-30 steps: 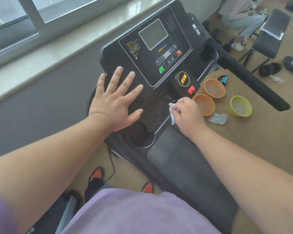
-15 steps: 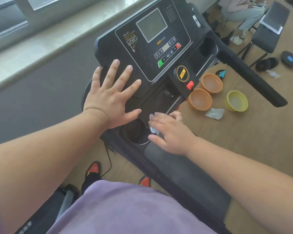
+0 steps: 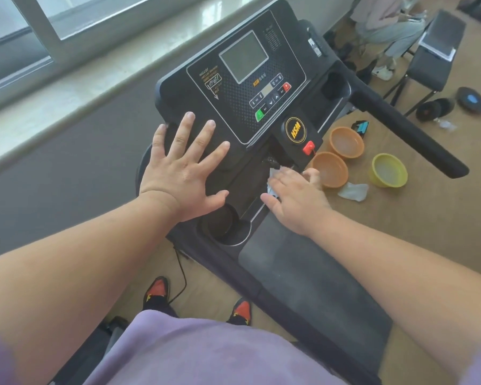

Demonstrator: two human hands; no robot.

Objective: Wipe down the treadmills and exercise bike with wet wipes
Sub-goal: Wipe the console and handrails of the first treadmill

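A person leans over a black treadmill (image 3: 311,276) beside a window sill (image 3: 100,87), the left hand (image 3: 182,173) spread flat, fingers apart, on the left side of the control panel (image 3: 247,87). The right hand (image 3: 296,195) presses a white wet wipe (image 3: 272,176) into the recessed tray below the panel, its fingers (image 3: 313,173) fairly straight and laid over the cloth rather than curled round it.

The likeliest slip, judging from the layout, is a stray swipe: the red safety key (image 3: 309,148) sits just beyond the wiping fingers and could be knocked loose, and the green start button (image 3: 259,115) lies near the left fingertips. Moisture could also pool in the tray or the cup holder (image 3: 222,223).

On the brown floor (image 3: 428,232) to the right stand two orange bowls (image 3: 346,141) and a yellow bowl (image 3: 389,170), with a crumpled used wipe (image 3: 353,191) beside them. A seated person (image 3: 386,26) and a black bench (image 3: 433,56) show at the back.
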